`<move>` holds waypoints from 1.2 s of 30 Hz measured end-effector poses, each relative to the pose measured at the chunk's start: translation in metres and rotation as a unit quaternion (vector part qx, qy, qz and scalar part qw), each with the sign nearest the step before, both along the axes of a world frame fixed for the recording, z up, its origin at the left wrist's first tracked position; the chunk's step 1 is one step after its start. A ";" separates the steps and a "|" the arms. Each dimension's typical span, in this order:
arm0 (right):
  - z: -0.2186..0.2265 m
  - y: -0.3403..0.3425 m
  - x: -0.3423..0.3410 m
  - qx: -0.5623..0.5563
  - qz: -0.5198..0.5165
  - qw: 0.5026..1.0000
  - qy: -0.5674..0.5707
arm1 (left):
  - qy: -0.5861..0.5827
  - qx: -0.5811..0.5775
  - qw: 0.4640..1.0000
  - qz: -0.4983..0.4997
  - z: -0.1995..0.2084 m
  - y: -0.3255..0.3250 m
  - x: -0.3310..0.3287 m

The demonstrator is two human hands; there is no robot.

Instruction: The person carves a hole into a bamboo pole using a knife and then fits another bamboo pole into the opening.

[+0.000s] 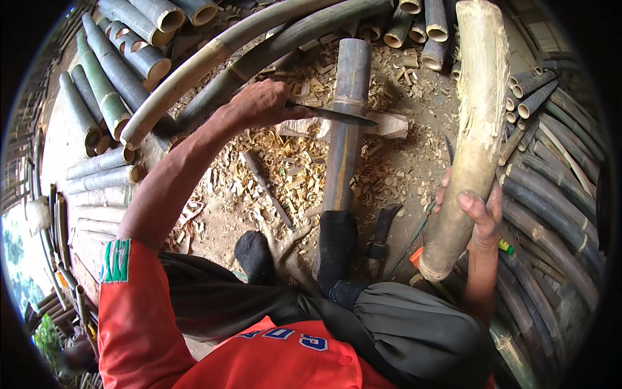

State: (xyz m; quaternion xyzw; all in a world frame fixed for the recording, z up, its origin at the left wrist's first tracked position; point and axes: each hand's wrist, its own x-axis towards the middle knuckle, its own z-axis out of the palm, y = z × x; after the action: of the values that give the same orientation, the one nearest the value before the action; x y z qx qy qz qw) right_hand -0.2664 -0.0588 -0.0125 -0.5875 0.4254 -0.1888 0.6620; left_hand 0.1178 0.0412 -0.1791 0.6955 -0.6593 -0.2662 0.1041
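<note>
My left hand [264,104] is closed round the handle of a knife, its dark blade [343,117] lying crosswise over a bamboo tube [343,155] just nearer than its node ring. The tube rests over a pale chopped wood block [392,126]. Against the tube's near end is my foot in a black sock [337,236]. My right hand [483,211] grips a thick bamboo club [479,110] near its lower end; the club stands raised on the right, its far part frayed and splintered. Whether the blade has cut into the tube I cannot tell.
Wood chips [285,172] cover the ground, with a second knife [267,188] among them. A dark-bladed tool [383,235] lies right of my foot. Bamboo tubes [107,97] lie at the left, and more bamboo poles [551,233] are stacked at the right. Long curved poles [214,55] cross the far side.
</note>
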 end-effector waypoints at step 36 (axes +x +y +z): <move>-0.063 -0.040 0.069 -0.245 0.200 0.920 0.231 | -0.067 0.055 0.996 -0.012 0.004 -0.009 -0.008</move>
State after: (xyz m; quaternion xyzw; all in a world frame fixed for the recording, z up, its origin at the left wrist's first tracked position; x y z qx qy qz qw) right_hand -0.1978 -0.0987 -0.0754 -0.8316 0.3804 -0.0104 0.4046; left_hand 0.1097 0.0325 -0.1749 0.7082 -0.6578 -0.2557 0.0180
